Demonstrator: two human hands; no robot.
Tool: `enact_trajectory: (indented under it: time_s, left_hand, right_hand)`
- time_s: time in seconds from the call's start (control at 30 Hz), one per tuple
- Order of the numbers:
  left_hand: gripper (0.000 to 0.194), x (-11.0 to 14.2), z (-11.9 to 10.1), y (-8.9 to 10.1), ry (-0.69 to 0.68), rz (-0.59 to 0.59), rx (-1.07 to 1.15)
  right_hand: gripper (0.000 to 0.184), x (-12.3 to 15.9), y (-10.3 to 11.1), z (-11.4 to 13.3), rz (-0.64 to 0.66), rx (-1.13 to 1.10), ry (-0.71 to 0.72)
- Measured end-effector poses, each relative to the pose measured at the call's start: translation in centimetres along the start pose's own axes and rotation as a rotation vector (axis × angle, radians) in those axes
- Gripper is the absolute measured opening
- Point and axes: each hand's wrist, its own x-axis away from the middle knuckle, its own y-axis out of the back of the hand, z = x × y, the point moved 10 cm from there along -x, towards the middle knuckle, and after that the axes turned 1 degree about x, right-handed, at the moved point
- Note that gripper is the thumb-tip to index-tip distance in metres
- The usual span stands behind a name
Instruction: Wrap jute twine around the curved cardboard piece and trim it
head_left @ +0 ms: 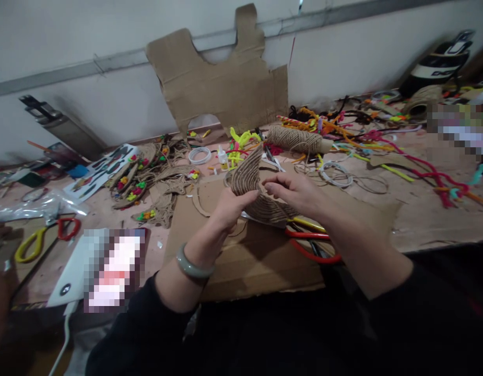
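Both hands hold a jute-rope-covered cardboard piece point(252, 183), folded into a curved shape, above a flat cardboard sheet point(241, 261). My left hand point(229, 206), a grey-green bangle on its wrist, pinches the piece's lower left side. My right hand point(294, 190) grips its right side with curled fingers. Red-handled scissors point(311, 245) lie on the sheet just under my right forearm.
A jute twine spool point(298, 138) lies behind the hands, with a glue bottle point(223, 156), tape rings and several coloured pipe cleaners point(413, 167). Finished rope ornaments point(147, 177) pile at the left. Yellow-and-red scissors point(45, 235) lie far left. A cut cardboard panel point(221, 78) leans on the wall.
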Motion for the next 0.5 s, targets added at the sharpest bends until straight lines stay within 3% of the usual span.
enact_trajectory:
  time_s: [0.13,0.27,0.37,0.5]
  left_hand:
    - [0.023,-0.5,-0.1,1.5,-0.029,-0.095,-0.001]
    - [0.022,-0.6,-1.1,2.0,-0.091,-0.147,0.063]
    - [0.027,-0.5,-1.9,2.3,-0.13,-0.176,0.098]
    - [0.028,-0.5,-2.0,2.2,-0.113,-0.169,0.11]
  right_hand:
    - [0.025,1.5,-0.3,-0.6,0.023,0.131,-0.028]
    - [0.056,2.7,-0.1,-1.7,-0.039,0.319,-0.081]
    - [0.075,3.1,-0.5,-3.4,0.012,0.258,-0.161]
    - [0.067,3.4,-0.1,-4.3,0.058,0.205,-0.161]
